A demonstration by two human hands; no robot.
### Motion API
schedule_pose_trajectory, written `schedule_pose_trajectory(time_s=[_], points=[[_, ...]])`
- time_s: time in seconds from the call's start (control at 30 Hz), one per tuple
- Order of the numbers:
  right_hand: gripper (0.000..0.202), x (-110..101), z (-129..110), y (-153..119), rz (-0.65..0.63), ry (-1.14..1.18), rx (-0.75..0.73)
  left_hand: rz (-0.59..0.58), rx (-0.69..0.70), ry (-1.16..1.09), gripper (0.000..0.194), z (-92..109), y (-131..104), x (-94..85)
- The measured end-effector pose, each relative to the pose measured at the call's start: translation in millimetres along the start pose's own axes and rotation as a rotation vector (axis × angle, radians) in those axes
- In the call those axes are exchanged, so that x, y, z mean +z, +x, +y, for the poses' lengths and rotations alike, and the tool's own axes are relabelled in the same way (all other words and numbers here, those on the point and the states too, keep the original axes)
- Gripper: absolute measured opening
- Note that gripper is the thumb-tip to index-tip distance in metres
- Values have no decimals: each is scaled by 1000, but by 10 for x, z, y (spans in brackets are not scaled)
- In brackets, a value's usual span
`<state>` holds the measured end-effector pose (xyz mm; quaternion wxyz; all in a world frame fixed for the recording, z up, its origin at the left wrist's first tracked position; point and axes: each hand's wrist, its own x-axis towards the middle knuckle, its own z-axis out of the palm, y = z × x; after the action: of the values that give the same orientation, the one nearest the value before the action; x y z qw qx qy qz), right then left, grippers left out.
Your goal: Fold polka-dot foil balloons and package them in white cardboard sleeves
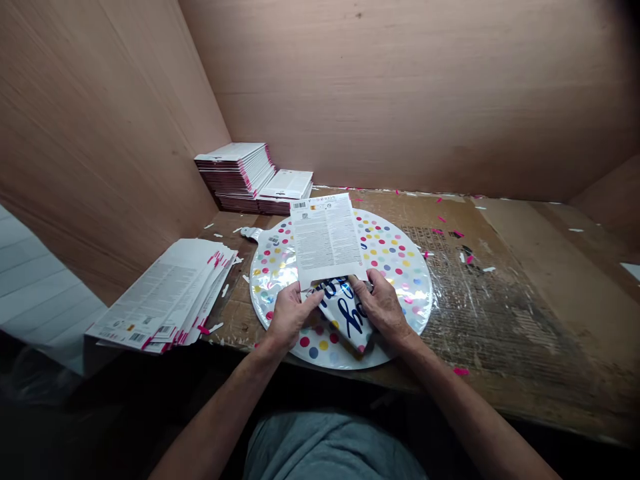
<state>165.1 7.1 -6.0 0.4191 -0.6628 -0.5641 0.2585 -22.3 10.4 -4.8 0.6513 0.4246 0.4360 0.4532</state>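
A white printed paper envelope is held upright between my hands, its text side facing me. At its lower opening sits a folded foil balloon with dark blue lettering, its upper end hidden by the envelope. My left hand is closed at the envelope's lower left corner, the thumb reaching onto the folded foil. On the other side my right hand grips the folded balloon close to the envelope's lower right corner. Beneath both lies a flat round foil balloon with coloured dots, its silvery neck pointing left.
Several printed envelopes lie fanned at the table's left edge. A tall stack of envelopes and a lower stack stand at the back left. Wooden panels enclose the cardboard-covered table, where pink and white paper scraps are scattered.
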Motion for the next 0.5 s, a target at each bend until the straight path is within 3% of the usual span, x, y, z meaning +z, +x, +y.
schedule_pose_trajectory(time_s=[0.13, 0.2, 0.3, 0.4, 0.5], points=[[43, -59, -10, -127, -18, -52, -20, 232, 20, 151, 43, -99, 183, 39], [61, -96, -25, -258, -11, -116, -208, 353, 97, 216, 40, -100, 262, 41], [79, -123, -49, -490, 28, -307, -639, 418, 160, 275, 43, -54, 232, 66], [60, -128, -71, -643, 69, -398, -930, 261, 180, 246, 55, 36, 19, 120], [53, -165, -105, -665, 13, -311, -1024, -1, 150, -13, 87, 145, -165, 153]])
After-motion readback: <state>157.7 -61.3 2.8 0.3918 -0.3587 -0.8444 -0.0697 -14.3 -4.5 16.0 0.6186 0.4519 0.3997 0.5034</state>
